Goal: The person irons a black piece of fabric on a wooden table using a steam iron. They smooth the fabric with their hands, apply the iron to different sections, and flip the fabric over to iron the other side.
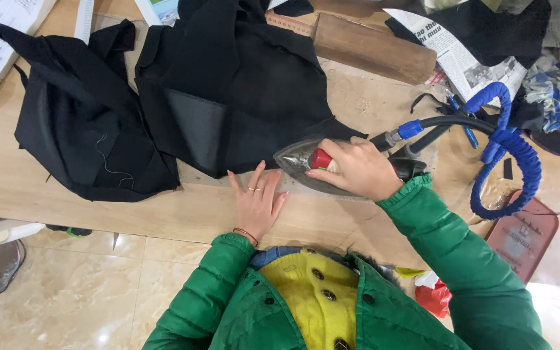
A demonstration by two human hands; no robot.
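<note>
Green padded sleeves reach forward from the bottom of the view onto a pale wooden table [46, 194]. The right arm bends at the elbow and comes in from the right, its cuff just behind the wrist. The right hand [358, 170] is curled shut around the handle of a steam iron [306, 162], knuckles up, with the thumb lying by a red knob at the front of the handle. The left arm runs straight up from the body, a thin bracelet at the wrist. The left hand [258, 201] lies flat on the table, palm down, fingers straight and slightly spread, a ring on one finger; its fingertips sit just beside the iron's near edge and the hem of the black cloth [241, 91].

The iron rests sole down on the table near its front edge, right of the left hand. Its long axis runs left to right, tilted a little, and its pointed metal nose faces left, touching or just overlapping the lower edge of the black cloth. From its rear end a black hose [452, 121] leads right and meets a blue wrapped cord [516, 155] that loops round.

A second heap of black fabric [72, 123] lies further left, and a wooden block [374, 48] sits beyond the cloth beside a sheet of newspaper [452, 55].
</note>
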